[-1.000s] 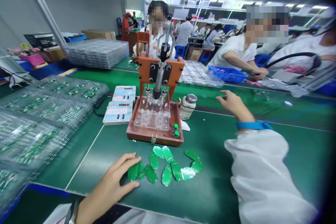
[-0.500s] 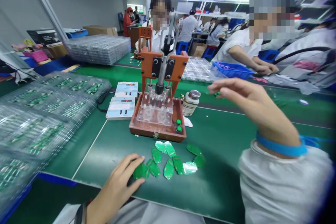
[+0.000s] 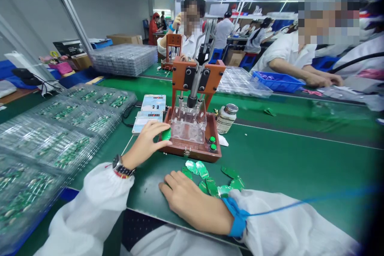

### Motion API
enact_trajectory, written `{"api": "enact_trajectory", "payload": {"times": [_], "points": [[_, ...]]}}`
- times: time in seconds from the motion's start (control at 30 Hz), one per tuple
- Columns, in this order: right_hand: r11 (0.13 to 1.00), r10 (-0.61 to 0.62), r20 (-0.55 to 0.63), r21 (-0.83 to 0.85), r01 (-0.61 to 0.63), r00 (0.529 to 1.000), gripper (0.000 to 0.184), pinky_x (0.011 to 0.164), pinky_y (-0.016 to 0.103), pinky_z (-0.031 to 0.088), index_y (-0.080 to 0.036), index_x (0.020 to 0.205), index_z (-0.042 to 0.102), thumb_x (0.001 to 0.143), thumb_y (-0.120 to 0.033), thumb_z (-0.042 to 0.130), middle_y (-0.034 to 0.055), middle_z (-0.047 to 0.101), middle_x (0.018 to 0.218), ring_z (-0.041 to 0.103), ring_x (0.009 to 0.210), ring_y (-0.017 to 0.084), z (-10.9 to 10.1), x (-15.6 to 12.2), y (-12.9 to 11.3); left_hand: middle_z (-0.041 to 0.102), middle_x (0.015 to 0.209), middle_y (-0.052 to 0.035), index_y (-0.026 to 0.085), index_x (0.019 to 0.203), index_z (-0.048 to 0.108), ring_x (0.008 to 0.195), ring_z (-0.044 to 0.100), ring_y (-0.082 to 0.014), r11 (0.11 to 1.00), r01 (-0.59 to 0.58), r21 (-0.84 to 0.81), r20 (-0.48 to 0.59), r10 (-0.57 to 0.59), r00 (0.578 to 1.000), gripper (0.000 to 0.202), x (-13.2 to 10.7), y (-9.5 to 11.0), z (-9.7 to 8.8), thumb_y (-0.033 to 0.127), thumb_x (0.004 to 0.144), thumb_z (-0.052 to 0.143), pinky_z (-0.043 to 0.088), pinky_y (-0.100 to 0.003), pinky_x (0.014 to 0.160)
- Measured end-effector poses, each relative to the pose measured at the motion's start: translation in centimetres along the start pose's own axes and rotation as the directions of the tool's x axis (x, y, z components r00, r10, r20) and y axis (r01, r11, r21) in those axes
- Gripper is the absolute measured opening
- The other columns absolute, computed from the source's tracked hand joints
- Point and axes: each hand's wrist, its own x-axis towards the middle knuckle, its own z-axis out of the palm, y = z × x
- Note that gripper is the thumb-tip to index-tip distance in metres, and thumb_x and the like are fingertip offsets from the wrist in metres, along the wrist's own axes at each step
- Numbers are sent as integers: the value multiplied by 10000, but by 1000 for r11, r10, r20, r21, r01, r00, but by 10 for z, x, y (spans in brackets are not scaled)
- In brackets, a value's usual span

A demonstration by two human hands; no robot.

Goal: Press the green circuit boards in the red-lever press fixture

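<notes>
A single green board (image 3: 167,134) sits pinched between the thumb and fingertips of the left hand (image 3: 147,142), right at the left edge of the brown press fixture (image 3: 192,153) and touching its rim, not yet under the clear plate (image 3: 189,128) in the middle. The grip is closed on the board's edge, which seems the right hold: the face stays untouched and the board can slide in level. Seating it well probably means lining its outline up with the recess below the plate before letting go, and bringing the fingers out from under the pressing head and its upright lever (image 3: 200,70). The two green buttons (image 3: 212,143) at the fixture's front right corner are clear of both hands. The right hand (image 3: 192,204) lies flat and unclenched, palm down on the green mat (image 3: 285,160), its fingers against the near edge of the loose pile of boards (image 3: 207,174); whether one lies under the palm cannot be told. A blue wrist strap (image 3: 235,216) runs a cord off to the right. Two small counter boxes (image 3: 151,109) stand just left of the fixture, a capped bottle (image 3: 226,118) just right, and clear trays of boards (image 3: 75,128) are stacked farther left. Co-workers sit across the line.
</notes>
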Motion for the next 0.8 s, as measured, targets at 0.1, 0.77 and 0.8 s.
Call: {"api": "enact_trajectory", "payload": {"times": [0.1, 0.77, 0.8], "points": [[997, -34, 50, 70, 31, 998, 249, 869, 363, 542, -158, 1120, 548, 889, -101, 476, 79, 599, 1047, 565, 945, 225, -22, -1, 11, 661, 1136, -102, 172, 1114, 670, 1105, 509, -266, 999, -32, -6, 60, 32, 998, 323, 25, -7, 13, 325, 831, 698, 402, -468, 994], [989, 142, -246, 80, -126, 959, 357, 1055, 525, 399, -177, 1223, 534, 945, -95, 326, 132, 433, 1355, 357, 1318, 255, -30, 9, 120, 570, 1303, -84, 224, 1231, 587, 1250, 435, -265, 988, -69, -138, 85, 82, 993, 361, 31, -14, 29, 265, 873, 609, 303, -527, 1076], [983, 183, -265, 82, -167, 947, 306, 1045, 532, 399, -175, 1192, 551, 958, -141, 356, 136, 435, 1346, 375, 1297, 267, -31, 9, 120, 556, 1315, -88, 221, 1243, 574, 1254, 433, -264, 988, -69, -140, 76, 81, 994, 377, 31, -14, 29, 271, 871, 612, 301, -524, 1079]]}}
